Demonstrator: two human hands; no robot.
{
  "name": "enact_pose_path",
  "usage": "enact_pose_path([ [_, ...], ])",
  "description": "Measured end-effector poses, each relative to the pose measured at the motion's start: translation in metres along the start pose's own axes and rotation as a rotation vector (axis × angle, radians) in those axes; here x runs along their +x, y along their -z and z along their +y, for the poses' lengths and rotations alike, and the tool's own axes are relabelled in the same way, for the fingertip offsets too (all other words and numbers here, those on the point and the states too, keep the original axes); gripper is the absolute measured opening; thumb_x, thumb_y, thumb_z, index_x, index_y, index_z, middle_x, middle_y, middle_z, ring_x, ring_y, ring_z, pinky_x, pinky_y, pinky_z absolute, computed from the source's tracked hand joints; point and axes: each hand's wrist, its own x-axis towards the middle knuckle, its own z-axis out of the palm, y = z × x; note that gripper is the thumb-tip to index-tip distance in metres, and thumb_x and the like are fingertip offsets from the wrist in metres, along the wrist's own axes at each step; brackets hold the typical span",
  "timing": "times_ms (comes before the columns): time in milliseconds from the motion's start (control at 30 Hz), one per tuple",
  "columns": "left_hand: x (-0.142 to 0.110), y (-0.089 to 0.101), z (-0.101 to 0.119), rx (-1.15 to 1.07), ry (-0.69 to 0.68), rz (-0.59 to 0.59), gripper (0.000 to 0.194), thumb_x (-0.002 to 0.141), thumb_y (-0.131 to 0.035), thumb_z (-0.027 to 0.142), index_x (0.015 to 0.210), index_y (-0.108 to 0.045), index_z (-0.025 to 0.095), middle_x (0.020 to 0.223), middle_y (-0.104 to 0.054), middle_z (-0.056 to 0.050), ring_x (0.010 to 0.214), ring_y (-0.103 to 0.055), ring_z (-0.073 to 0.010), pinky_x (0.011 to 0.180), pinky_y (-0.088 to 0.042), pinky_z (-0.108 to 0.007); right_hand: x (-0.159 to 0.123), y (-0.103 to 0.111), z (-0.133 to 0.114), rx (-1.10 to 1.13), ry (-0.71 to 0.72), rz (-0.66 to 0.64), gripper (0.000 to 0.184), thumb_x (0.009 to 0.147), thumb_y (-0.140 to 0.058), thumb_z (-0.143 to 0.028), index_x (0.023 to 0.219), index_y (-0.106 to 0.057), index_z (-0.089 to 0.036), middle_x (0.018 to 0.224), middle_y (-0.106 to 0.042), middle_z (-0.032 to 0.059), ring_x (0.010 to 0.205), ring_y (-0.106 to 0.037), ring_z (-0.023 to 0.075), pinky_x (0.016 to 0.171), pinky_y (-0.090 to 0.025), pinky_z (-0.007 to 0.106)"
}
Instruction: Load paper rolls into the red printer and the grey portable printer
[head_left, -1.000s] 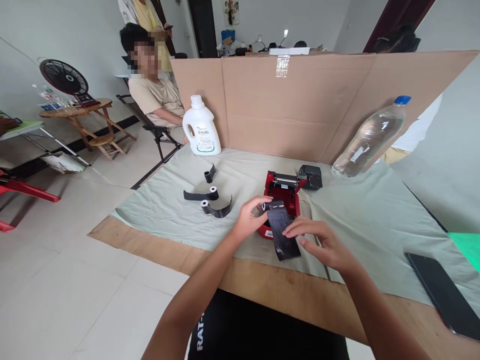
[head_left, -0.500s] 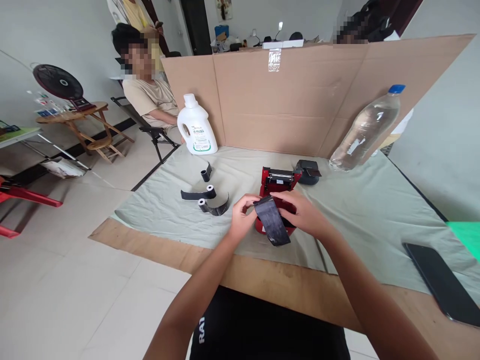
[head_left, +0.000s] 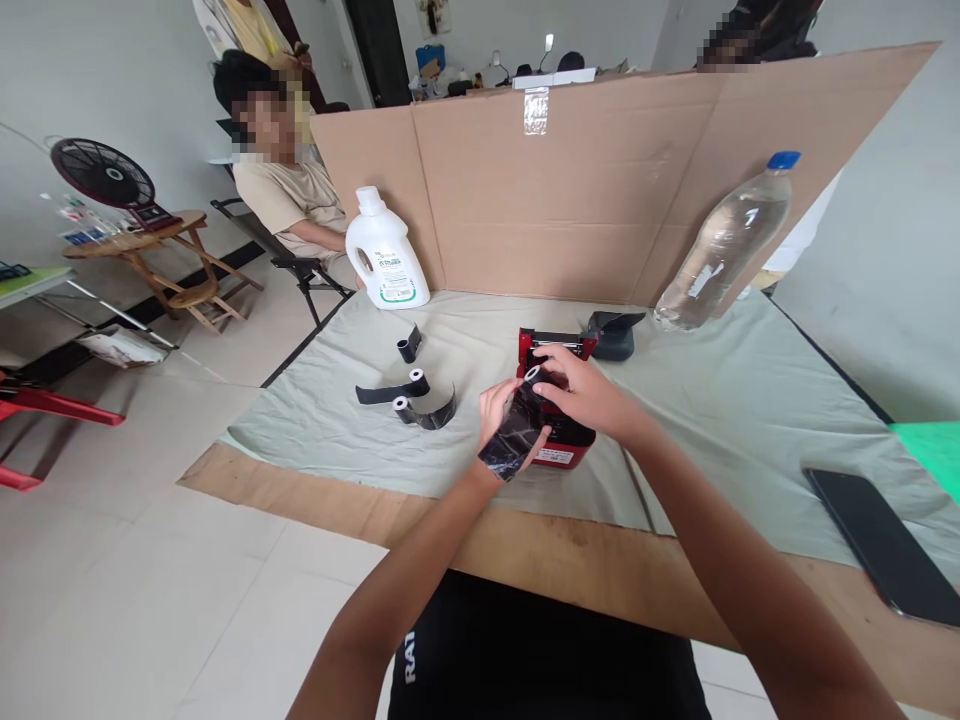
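Note:
Between my hands is a roll of black marbled film (head_left: 516, 432) with a white core, its loose tail hanging across my left palm and wrist. My left hand (head_left: 493, 410) holds this roll from below and the left, fingers curled round it. From the right, my right hand (head_left: 581, 395) has its thumb and fingers at the roll's cored end. Just behind and below both hands stands a red printer-like machine (head_left: 574, 457) with its lid raised; my hands partly cover its inside. Several smaller black rolls (head_left: 427, 408) lie to the left with their tails uncurled.
A dark grey case-like object (head_left: 615, 338) sits behind the machine. A white jug (head_left: 388, 255) and a large clear bottle (head_left: 724, 250) stand by the cardboard screen (head_left: 547, 210). A phone (head_left: 885, 540) lies at the right edge. A person (head_left: 292, 205) sits beyond the table's left side.
The film roll has been turned and shifted slightly left, so its white core end now faces up and its tail lies over my left hand. My right fingers have moved to the core end.

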Motion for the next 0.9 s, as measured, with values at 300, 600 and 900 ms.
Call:
enact_pose_path([
  [300, 0.007, 0.017, 0.003, 0.144, -0.251, -0.111, 0.009, 0.091, -0.068, 0.027, 0.086, -0.076, 0.028, 0.100, -0.071, -0.004, 0.096, -0.061, -0.0219, 0.088, -0.044, -0.040, 0.027, -0.005, 0.027, -0.577, -0.010, -0.267, 0.026, 0.087, -0.059, -0.008, 0.107, -0.071, -0.018, 0.114, -0.073, 0.0146, 0.106, -0.068, 0.0303, 0.086, -0.047, 0.036],
  [600, 0.008, 0.018, 0.001, 0.104, -0.273, -0.410, 0.028, 0.090, -0.070, 0.038, 0.117, -0.072, 0.030, 0.108, -0.075, -0.004, 0.105, -0.062, -0.0243, 0.095, -0.040, -0.041, 0.035, -0.012, 0.024, -0.595, -0.121, -0.301, 0.009, 0.080, -0.066, -0.011, 0.082, -0.067, -0.019, 0.087, -0.073, 0.0102, 0.078, -0.067, 0.0236, 0.065, -0.042, 0.030],
  [900, 0.006, 0.016, 0.003, 0.103, -0.303, -0.400, 0.014, 0.093, -0.068, 0.033, 0.105, -0.076, 0.030, 0.101, -0.075, -0.003, 0.101, -0.062, -0.0218, 0.096, -0.041, -0.041, -0.005, 0.029, 0.023, -0.293, -0.113, 0.441, 0.019, 0.093, -0.056, -0.035, 0.089, -0.070, -0.022, 0.090, -0.074, 0.0072, 0.085, -0.067, 0.0250, 0.078, -0.050, 0.038],
])
